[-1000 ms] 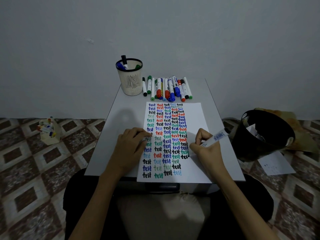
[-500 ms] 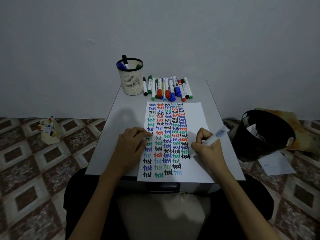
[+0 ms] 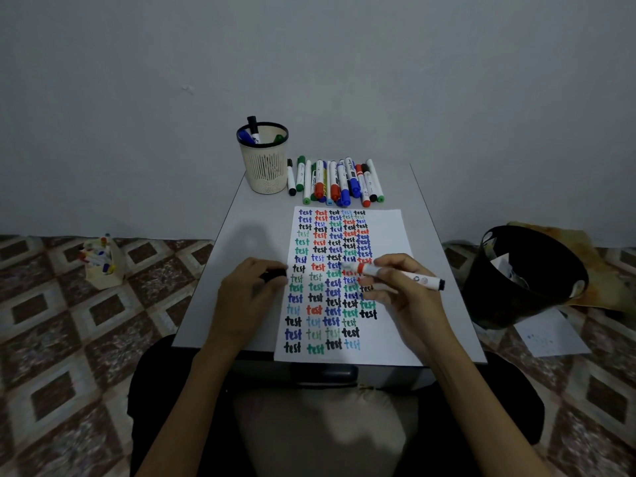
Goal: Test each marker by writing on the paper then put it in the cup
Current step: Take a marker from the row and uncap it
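A white paper (image 3: 389,235) covered in rows of coloured "test" words lies on the small grey table (image 3: 254,235). Above its middle, my right hand (image 3: 406,297) grips a white marker (image 3: 402,275) lying level. The marker's bare tip and red collar point left, and its black end points right. My left hand (image 3: 247,294) rests at the paper's left edge, with a small black cap (image 3: 273,275) pinched in its fingertips. A beige mesh cup (image 3: 264,166) stands at the back left of the table with three markers in it. Beside it lies a row of several capped markers (image 3: 335,182).
A black bin (image 3: 526,277) stands on the floor just right of the table, with a loose sheet (image 3: 550,339) in front of it. A small box of markers (image 3: 99,259) sits on the tiled floor to the left. The wall is right behind the table.
My right hand has lifted the marker off the paper's right side and turned it level, tip toward my left hand. My left hand has slid slightly left, showing the cap.
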`<state>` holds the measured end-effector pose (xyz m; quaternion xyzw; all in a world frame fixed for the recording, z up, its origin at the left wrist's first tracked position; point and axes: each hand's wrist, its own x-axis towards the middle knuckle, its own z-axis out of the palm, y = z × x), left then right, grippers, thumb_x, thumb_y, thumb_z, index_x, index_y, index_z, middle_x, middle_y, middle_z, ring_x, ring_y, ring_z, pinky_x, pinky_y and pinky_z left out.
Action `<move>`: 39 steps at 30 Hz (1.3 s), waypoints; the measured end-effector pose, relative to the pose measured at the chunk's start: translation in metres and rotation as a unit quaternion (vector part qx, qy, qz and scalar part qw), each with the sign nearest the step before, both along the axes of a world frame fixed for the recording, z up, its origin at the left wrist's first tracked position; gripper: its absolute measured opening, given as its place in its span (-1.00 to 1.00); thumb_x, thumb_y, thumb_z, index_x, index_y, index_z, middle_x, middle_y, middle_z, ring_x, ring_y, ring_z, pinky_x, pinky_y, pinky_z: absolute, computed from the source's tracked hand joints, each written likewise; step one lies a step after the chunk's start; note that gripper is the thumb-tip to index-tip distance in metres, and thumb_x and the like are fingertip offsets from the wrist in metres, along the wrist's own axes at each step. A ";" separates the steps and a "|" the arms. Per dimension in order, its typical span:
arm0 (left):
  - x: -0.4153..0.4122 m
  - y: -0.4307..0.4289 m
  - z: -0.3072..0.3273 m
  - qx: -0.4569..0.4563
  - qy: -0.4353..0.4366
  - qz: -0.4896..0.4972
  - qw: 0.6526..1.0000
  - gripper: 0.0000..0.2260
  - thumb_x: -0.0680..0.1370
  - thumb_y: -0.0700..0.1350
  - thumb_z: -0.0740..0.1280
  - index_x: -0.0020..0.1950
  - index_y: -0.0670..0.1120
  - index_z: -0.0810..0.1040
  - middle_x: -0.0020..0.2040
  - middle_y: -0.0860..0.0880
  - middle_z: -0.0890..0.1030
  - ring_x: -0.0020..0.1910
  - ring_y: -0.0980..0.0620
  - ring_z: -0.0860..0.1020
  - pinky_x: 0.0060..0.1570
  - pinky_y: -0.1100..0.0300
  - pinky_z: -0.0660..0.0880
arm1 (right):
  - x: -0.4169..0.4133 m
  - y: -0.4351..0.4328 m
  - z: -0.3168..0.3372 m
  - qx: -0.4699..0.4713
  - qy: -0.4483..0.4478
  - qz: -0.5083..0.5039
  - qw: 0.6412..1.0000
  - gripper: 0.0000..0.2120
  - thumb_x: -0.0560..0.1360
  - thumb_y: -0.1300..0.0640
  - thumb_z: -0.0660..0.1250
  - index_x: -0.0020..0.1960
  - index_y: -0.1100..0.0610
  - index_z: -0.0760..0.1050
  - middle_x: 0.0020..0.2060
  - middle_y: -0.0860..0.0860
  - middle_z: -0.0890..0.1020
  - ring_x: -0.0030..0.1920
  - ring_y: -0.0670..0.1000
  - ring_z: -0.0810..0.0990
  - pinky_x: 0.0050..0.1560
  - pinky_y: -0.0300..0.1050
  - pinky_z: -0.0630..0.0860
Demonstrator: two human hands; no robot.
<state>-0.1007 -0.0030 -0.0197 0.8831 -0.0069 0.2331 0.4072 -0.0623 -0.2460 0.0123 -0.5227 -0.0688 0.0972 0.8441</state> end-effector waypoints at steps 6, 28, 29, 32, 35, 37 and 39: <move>-0.005 -0.018 0.020 -0.154 0.011 -0.111 0.982 -0.77 0.41 -0.09 0.40 0.04 -0.12 0.62 -0.01 -0.01 0.64 -0.02 0.10 0.63 -0.04 0.25 0.57 | -0.005 0.008 0.005 -0.040 -0.054 -0.018 0.998 -0.89 0.41 0.48 0.34 -0.19 0.32 0.47 -0.31 0.23 0.64 -0.40 0.09 0.64 -0.33 -0.15 0.60; -0.010 -0.024 0.032 -0.300 0.038 -0.132 0.944 -0.78 0.29 -0.20 0.47 -0.08 -0.13 0.65 -0.15 -0.07 0.70 -0.13 -0.04 0.67 -0.14 0.19 0.60 | -0.006 -0.003 0.015 -0.287 -0.172 0.068 0.940 -0.85 0.45 0.24 0.43 0.02 0.20 0.67 -0.29 0.14 0.69 -0.44 0.09 0.60 -0.45 -0.18 0.51; -0.010 -0.023 0.031 -0.298 0.035 -0.132 0.945 -0.79 0.30 -0.21 0.47 -0.08 -0.14 0.65 -0.15 -0.07 0.70 -0.13 -0.04 0.67 -0.15 0.19 0.60 | -0.006 -0.002 0.014 -0.298 -0.180 0.063 0.935 -0.85 0.45 0.21 0.43 0.02 0.15 0.68 -0.27 0.13 0.70 -0.42 0.07 0.59 -0.45 -0.18 0.50; -0.009 -0.021 0.027 -0.285 0.032 -0.135 0.949 -0.79 0.31 -0.24 0.47 -0.07 -0.18 0.64 -0.16 -0.08 0.70 -0.13 -0.04 0.67 -0.15 0.20 0.60 | -0.008 0.003 0.011 -0.296 -0.172 0.058 0.938 -0.85 0.45 0.18 0.44 0.00 0.14 0.69 -0.24 0.12 0.70 -0.33 0.07 0.60 -0.35 0.05 0.55; -0.009 -0.019 0.022 -0.269 0.021 -0.130 0.954 -0.80 0.33 -0.24 0.47 -0.07 -0.20 0.64 -0.15 -0.09 0.69 -0.12 -0.05 0.67 -0.14 0.18 0.60 | -0.006 0.009 0.008 -0.287 -0.157 0.055 0.943 -0.89 0.45 0.19 0.45 -0.05 0.17 0.70 -0.37 0.02 0.66 -0.41 -0.02 0.53 -0.42 0.00 0.44; -0.008 -0.015 0.020 -0.251 0.013 -0.132 0.959 -0.80 0.33 -0.22 0.47 -0.07 -0.21 0.64 -0.15 -0.10 0.69 -0.12 -0.05 0.67 -0.14 0.14 0.61 | -0.004 0.011 0.004 -0.284 -0.138 0.063 0.947 -0.90 0.46 0.18 0.44 -0.06 0.16 0.70 -0.45 0.01 0.60 -0.45 0.03 0.45 -0.43 -0.11 0.35; -0.006 -0.010 0.021 -0.223 0.009 -0.142 0.964 -0.78 0.33 -0.18 0.47 -0.06 -0.21 0.64 -0.15 -0.09 0.69 -0.12 -0.04 0.67 -0.14 0.13 0.61 | -0.002 0.012 0.000 -0.274 -0.120 0.085 0.950 -0.88 0.47 0.15 0.43 -0.05 0.17 0.69 -0.46 0.05 0.56 -0.46 0.06 0.40 -0.44 -0.16 0.32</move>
